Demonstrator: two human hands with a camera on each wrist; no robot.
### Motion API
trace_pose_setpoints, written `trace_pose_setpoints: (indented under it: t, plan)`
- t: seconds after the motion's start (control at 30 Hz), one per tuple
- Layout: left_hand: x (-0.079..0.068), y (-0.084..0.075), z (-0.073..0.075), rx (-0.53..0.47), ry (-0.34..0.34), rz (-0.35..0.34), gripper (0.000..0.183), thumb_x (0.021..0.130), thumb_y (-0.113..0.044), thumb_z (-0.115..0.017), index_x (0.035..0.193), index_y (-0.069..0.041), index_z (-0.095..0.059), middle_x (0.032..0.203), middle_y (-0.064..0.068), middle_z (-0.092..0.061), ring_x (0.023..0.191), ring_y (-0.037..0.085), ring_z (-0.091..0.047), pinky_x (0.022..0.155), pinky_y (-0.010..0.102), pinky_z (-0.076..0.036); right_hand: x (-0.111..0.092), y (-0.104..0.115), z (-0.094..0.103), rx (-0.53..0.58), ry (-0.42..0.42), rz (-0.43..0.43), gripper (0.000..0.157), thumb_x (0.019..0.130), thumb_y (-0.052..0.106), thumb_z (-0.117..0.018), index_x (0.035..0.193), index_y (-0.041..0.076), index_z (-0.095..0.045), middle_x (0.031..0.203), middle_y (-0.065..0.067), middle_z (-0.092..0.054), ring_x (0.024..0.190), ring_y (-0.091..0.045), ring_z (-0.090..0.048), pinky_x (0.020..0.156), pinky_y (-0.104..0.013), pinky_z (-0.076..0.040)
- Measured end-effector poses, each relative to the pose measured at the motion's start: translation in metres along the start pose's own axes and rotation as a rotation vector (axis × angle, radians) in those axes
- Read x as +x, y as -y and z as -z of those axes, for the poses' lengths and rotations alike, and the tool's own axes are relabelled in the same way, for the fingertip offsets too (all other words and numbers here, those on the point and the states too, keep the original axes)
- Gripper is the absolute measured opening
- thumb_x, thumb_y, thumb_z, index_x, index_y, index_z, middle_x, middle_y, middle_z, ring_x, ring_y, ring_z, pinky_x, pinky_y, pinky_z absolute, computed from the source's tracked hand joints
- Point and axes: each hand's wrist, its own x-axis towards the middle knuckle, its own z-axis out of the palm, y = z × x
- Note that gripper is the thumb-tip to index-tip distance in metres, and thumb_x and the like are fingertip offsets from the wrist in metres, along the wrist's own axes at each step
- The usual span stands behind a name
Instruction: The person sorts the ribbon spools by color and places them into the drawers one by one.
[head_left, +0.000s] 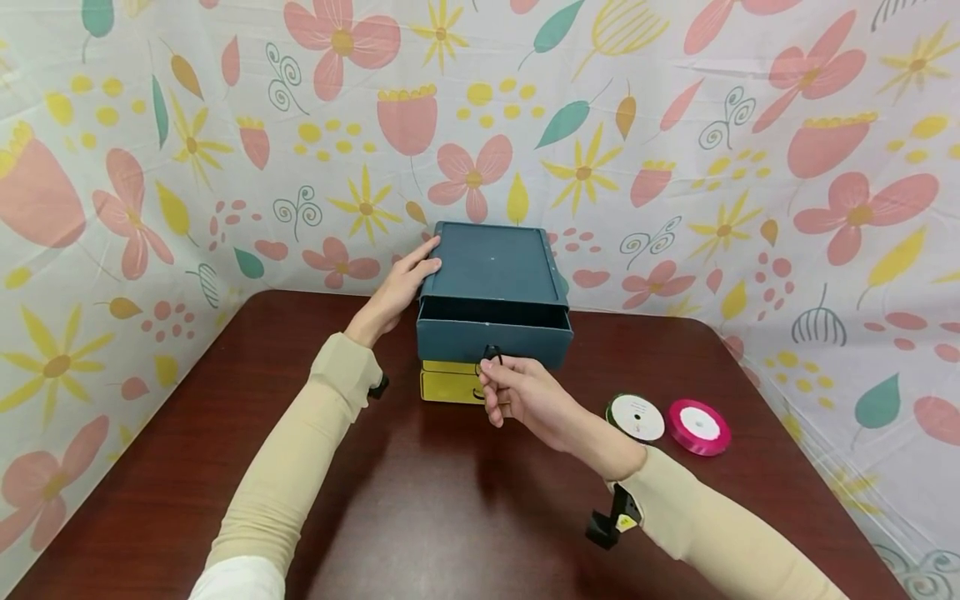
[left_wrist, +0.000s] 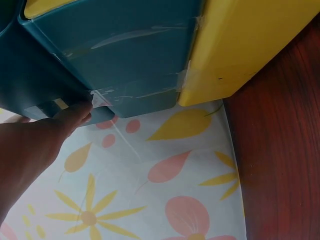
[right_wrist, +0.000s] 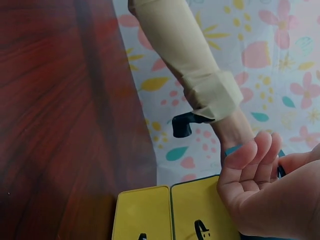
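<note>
A small drawer cabinet with a teal top (head_left: 495, 262) stands at the back of the table. Its upper teal drawer (head_left: 450, 340) is pulled partway out, and the visible part of its inside is dark. My right hand (head_left: 528, 396) pinches the black loop handle (head_left: 492, 351) on that drawer's front between thumb and index finger. Against the cabinet's upper left side rests my left hand (head_left: 397, 292), fingers extended toward the back. Beneath the teal drawer are closed yellow drawers (head_left: 447, 387), whose black loop handles (right_wrist: 201, 229) show in the right wrist view.
To the right of the cabinet lie a white-faced ribbon spool (head_left: 636, 417) with a dark green edge and a pink ribbon spool (head_left: 701, 427). The brown table (head_left: 420, 517) meets a floral-patterned cloth (head_left: 255, 158) behind and at both sides.
</note>
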Motion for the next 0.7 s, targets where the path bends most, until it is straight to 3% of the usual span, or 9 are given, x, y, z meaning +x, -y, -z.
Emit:
trace_pose_setpoints:
  t: [0.7]
  plan:
    - [0.001,0.000,0.001,-0.001,-0.001,0.000,0.056,0.104,-0.029,-0.040,0.156,-0.021,-0.020,0.164,0.002,-0.007,0.151,0.025,-0.014,0.121,0.048,-0.019,-0.024,-0.003,-0.011,-0.040,0.054,0.001,0.029,0.101,0.033,-0.049,0.092,0.006,-0.054,0.066,0.001,-0.053,0.059,-0.013,-0.051,0.061,-0.024,-0.049]
